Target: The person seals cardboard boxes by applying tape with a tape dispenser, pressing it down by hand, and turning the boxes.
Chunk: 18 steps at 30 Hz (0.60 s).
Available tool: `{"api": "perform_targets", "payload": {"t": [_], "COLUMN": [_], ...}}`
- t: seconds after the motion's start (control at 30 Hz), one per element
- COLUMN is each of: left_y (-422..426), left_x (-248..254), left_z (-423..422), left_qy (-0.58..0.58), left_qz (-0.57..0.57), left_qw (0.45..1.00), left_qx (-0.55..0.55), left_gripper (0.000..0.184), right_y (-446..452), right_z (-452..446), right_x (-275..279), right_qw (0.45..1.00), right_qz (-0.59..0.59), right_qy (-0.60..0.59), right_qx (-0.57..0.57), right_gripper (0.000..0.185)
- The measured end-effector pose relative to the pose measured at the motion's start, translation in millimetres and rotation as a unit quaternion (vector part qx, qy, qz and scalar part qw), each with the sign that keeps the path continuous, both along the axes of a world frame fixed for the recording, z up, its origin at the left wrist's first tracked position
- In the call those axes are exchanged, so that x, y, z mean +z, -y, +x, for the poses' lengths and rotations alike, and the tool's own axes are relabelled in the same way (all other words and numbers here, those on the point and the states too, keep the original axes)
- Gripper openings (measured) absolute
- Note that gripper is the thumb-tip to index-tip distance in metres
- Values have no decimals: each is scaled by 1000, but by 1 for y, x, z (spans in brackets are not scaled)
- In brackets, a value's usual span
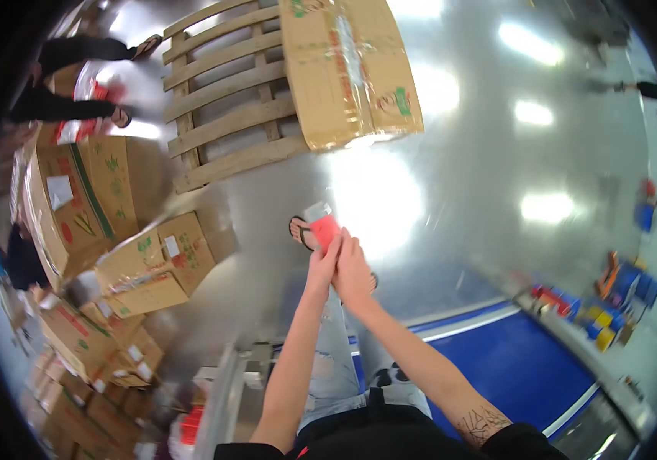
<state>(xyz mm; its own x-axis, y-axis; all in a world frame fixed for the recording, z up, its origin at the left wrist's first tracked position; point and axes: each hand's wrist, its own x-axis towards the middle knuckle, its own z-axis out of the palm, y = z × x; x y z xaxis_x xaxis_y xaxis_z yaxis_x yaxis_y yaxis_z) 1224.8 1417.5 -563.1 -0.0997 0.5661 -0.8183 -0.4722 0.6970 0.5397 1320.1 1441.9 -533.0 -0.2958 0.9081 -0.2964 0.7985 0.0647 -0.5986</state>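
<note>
A small red item with a clear, whitish end [324, 227] is held out in front of my body, above my sandalled foot. My left hand [322, 267] has its fingers closed at the lower end of the red item. Pressed against it from the right is my right hand [353, 270], fingers also closed at the item's lower edge. Both hands touch each other. What the red item is cannot be made out.
A wooden pallet [229, 100] bears a large taped carton [351, 77] ahead. Cardboard boxes [156, 261] pile up at left, near another person's legs [75, 110]. A blue surface [504, 368] lies at lower right, with colourful items [627, 284] beyond.
</note>
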Motion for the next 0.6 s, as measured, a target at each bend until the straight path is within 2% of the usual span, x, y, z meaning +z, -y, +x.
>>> {"api": "perform_targets", "payload": {"t": [0.07,0.1,0.17,0.2,0.27,0.3,0.37,0.4,0.47,0.53,0.57,0.6], "left_y": [11,22,42,50,61,68,79,80,70,54,49,30], "left_x": [-5,-20,-31,-29,-35,-48,-60,-63,-61,-60,-82,-83], "left_z": [1,1,-8,-16,-39,-48,-72,-86,-98,-107,-99,-98], "left_qy": [87,91,109,83,60,34,11,-7,-17,-35,-60,-60], "left_qz": [-60,-63,-67,-66,-71,-85,-103,-105,-107,-96,-110,-110], "left_qw": [967,958,937,934,923,918,905,909,910,895,895,891], "left_qx": [231,265,326,341,372,385,412,404,401,434,428,437], "left_gripper": [51,48,45,44,43,41,40,38,38,36,36,36], "right_y": [1,-4,-19,-28,-56,-82,-163,-209,-312,-396,-436,-478], "right_z": [-12,-14,-18,-15,-2,4,18,23,36,14,2,-14], "right_x": [-5,-5,-6,-8,-15,-22,-39,-48,-56,-40,-31,-31], "right_qw": [996,994,962,958,903,912,919,925,900,893,881,870], "right_qz": [-46,-37,-163,-163,-159,-171,-127,-104,-33,-30,-18,-5], "right_qy": [26,38,-38,-22,14,59,57,99,183,275,286,292], "right_qx": [76,100,215,234,398,369,368,353,394,355,376,398], "right_gripper": [83,83,84,84,76,63,50,43,41,42,42,43]}}
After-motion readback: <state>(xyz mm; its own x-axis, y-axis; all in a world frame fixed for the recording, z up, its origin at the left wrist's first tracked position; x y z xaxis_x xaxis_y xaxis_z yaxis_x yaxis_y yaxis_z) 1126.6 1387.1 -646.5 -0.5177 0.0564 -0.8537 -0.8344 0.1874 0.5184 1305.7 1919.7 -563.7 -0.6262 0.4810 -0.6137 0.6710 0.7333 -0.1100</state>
